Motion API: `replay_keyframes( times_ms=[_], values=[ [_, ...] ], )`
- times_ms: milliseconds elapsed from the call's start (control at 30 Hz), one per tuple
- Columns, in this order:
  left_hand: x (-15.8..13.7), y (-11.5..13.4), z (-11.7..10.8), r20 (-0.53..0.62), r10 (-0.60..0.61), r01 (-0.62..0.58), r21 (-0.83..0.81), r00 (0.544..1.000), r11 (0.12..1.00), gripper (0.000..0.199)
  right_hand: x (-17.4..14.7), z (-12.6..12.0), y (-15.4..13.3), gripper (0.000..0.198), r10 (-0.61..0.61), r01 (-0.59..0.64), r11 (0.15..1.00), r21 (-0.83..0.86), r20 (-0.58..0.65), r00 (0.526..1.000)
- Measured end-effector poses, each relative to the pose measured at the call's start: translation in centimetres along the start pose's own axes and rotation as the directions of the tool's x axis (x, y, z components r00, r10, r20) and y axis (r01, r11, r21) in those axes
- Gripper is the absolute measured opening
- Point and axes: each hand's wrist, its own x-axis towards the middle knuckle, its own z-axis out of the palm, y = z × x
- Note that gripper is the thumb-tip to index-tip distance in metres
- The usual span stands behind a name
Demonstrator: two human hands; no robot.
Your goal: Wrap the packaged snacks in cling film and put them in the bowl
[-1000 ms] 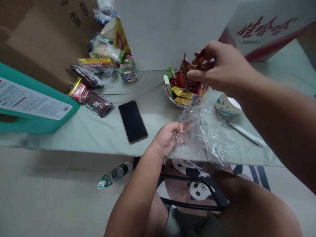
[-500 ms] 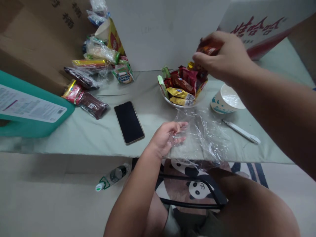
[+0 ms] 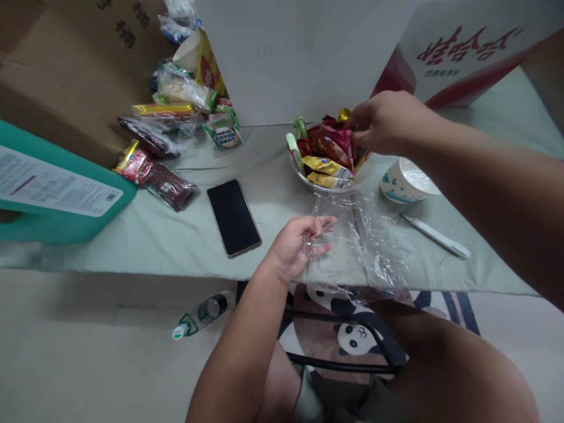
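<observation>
My left hand (image 3: 304, 244) rests near the table's front edge, its thumb bent in and its fingers in the folds of a clear plastic bag (image 3: 374, 249), holding it by the left side. At the right rim of a bowl (image 3: 328, 189), my right hand (image 3: 379, 120) has its fingers closed on a snack packet, mostly hidden by the hand. Wrapped snacks fill the bowl, among them yellow packets (image 3: 328, 167), a red-brown packet (image 3: 332, 150) and a pale green packet (image 3: 294, 151) at the left.
Right of the bowl stand a paper cup (image 3: 403, 182) and a white utility knife (image 3: 436, 235). A phone (image 3: 233, 217) lies to the left, with more snacks (image 3: 171, 185) beyond it. Cartons (image 3: 304, 64) line the back; a green jug (image 3: 66, 217) stands left. A bottle (image 3: 205, 314) lies on the floor.
My right hand has come down from above the bowl to its right rim, bringing the red-brown packet down with it. My left hand stays on the bag. The view has shifted slightly.
</observation>
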Motion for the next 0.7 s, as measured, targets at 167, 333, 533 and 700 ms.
replay_keyframes(
  times_ms=[167,333,533,700],
  values=[
    [0.2,-0.1,-0.2,0.042,0.066,-0.062,-0.080,0.997,0.995,0.015,-3.7,-1.6,-0.9,0.026,0.035,-0.014,0.993,0.121,-0.174,0.984],
    [0.0,0.4,-0.5,0.100,0.083,-0.061,-0.203,0.992,0.977,0.004,-14.9,3.4,3.0,0.017,0.372,-0.078,0.775,0.627,-0.352,0.859],
    [-0.5,0.2,-0.2,0.284,0.157,-0.110,-0.177,0.946,0.978,0.028,-21.8,10.7,7.1,0.070,0.310,-0.181,0.375,0.909,0.061,0.949],
    [-0.1,-0.2,0.1,0.246,0.219,-0.230,0.014,0.944,0.973,0.062,-20.9,10.3,4.9,0.062,0.174,-0.184,0.535,0.825,0.105,0.979]
  ],
)
